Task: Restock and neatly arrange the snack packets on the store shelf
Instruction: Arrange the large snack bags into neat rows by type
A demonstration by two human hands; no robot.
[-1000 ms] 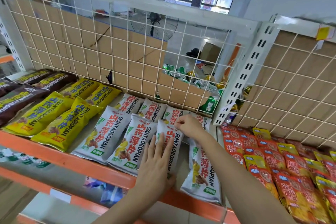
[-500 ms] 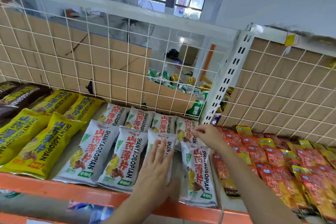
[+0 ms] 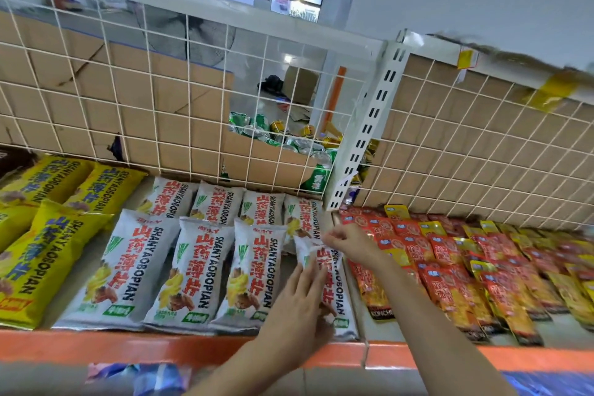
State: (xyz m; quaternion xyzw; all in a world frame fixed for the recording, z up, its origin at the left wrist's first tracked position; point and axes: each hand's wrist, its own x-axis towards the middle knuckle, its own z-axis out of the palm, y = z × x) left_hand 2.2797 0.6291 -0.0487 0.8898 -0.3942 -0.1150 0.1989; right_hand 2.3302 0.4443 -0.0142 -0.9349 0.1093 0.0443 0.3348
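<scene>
Right hand point(image 3: 348, 243) at packet point(image 3: 337, 286) top edge

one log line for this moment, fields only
phase: arranging | left hand: flat on rightmost front white packet | right hand: pinches its top edge | right of it: red packets

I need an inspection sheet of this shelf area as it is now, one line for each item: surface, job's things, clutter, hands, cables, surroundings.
Surface: shelf with an orange front edge; packets lie flat on it in rows.
Job's things: white packets in two rows of four; the rightmost front white packet is under both hands.
Clutter: nothing seen.
Hands: left hand lies flat on that packet; right hand pinches its top edge.
Cables: nothing seen.
Surroundings: yellow packets to the left, red packets to the right, wire grid behind, cans in a cardboard box beyond it.
</scene>
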